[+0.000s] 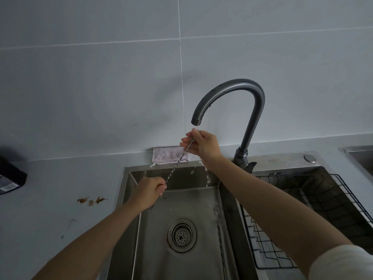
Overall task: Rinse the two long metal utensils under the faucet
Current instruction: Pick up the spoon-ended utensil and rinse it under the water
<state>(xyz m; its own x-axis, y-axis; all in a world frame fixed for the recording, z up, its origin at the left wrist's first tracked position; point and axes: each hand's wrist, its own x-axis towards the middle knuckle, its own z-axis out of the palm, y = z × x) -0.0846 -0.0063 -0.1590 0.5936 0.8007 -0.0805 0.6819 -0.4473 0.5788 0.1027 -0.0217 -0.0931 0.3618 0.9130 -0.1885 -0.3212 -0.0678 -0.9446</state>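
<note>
Big steel sink (129, 199) fills my view, with the dark gooseneck faucet (238, 85) arching over its back edge and a wire rack (302, 229) in the right basin. A cloth (169, 156) lies against the wall behind.

Water (206, 176) is running. The twisted utensil (177, 164) slants across the basin in mid-air. My right hand (203, 145) pinches its top end just under the spout, and my left hand (149, 190) is fisted round the bottom end.

I judge it light, stiff and thin. It will be slick when wet, though the twist should give some bite, so holding it at both ends looks right.

What looks like the second utensil (220, 239) lies along the sink's right wall, near the drain (182, 235).

There's open room over the basin. The spout is close above my right hand, and the back rim sits just behind the shaft.
</note>
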